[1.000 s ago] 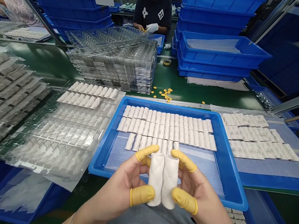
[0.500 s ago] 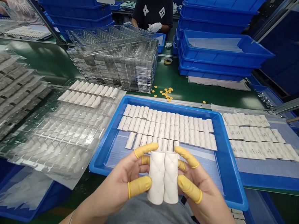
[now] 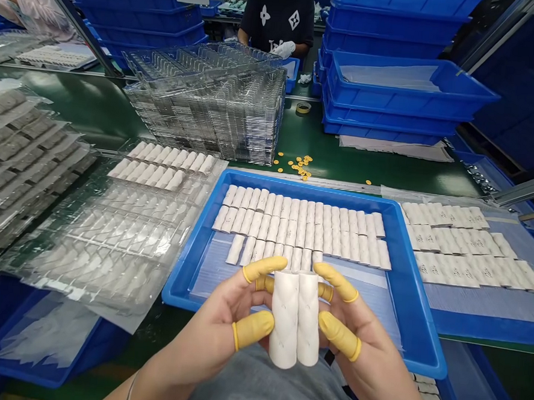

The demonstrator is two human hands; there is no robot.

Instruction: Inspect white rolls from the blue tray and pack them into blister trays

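Note:
Two white cylindrical pieces with a faint spiral relief are held upright, side by side, in front of me. My left hand (image 3: 245,304) grips the left white cylinder (image 3: 284,322) at its side, and my right hand (image 3: 350,314) grips the right white cylinder (image 3: 308,320). Yellow finger cots (image 3: 252,330) cover the thumbs and several fingertips. Just beyond the hands lies a blue tray (image 3: 417,294), lined with a pale sheet, where similar white cylinders (image 3: 281,230) lie in rows. My fingers and the held pieces hide part of the front row.
Clear plastic trays (image 3: 111,233) with white pieces lie at left, beside stacked filled trays (image 3: 21,143). Behind are a pile of clear trays (image 3: 209,112), stacked blue bins (image 3: 391,99) and scattered yellow bits (image 3: 302,165). More white pieces (image 3: 463,245) lie at right. A co-worker (image 3: 278,19) sits opposite.
The two cylinders have turned slightly in my fingers, with the right one looking narrower now. Both hands stay nearly in place; the whole view has shifted a little.

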